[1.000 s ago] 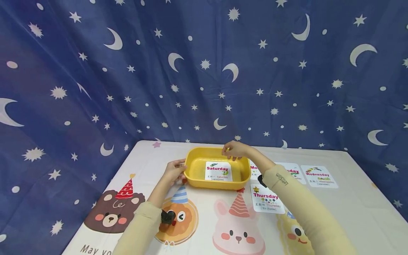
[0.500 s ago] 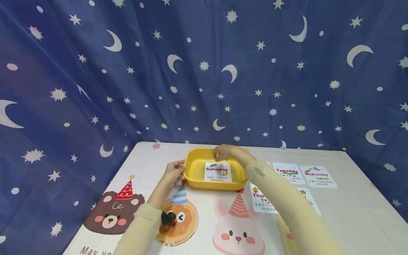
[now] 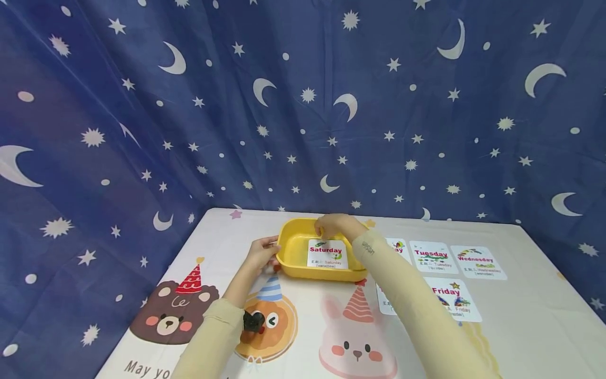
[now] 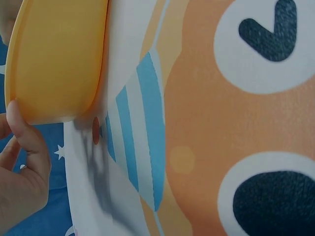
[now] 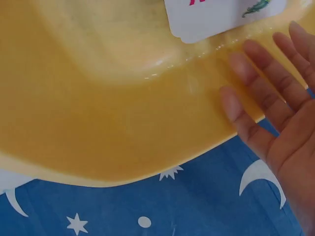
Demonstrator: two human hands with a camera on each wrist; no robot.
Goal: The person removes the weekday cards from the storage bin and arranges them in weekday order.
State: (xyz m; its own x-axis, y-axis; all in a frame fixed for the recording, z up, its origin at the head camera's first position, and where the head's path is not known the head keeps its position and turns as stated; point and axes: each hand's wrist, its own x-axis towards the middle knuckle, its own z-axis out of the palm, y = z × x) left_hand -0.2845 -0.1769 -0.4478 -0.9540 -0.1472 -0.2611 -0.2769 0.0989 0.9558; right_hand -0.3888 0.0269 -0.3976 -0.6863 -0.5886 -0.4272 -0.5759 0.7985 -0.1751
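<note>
A yellow plastic tray (image 3: 322, 273) stands towards the back of the table, a white "Saturday" card (image 3: 326, 256) lying face up inside it. At the tray's left end, my left hand (image 3: 260, 253) pinches the rim; the left wrist view shows the thumb (image 4: 23, 125) against the outer wall. My right hand (image 3: 334, 223) reaches over the back right of the tray. Its loosely spread fingers (image 5: 268, 81) hang over the inside by the back wall, a little away from the card's edge, and hold nothing.
"Tuesday" (image 3: 433, 258), "Wednesday" (image 3: 478, 262) and "Friday" (image 3: 456, 301) cards lie on the table right of the tray. Two more cards there are partly hidden by the right sleeve (image 3: 402, 289). A blue star-patterned curtain (image 3: 303, 131) hangs behind the table.
My right hand has moved left and slightly down, from the tray's right rim to above the card's far edge. The left hand keeps its hold on the rim, and the card lies still.
</note>
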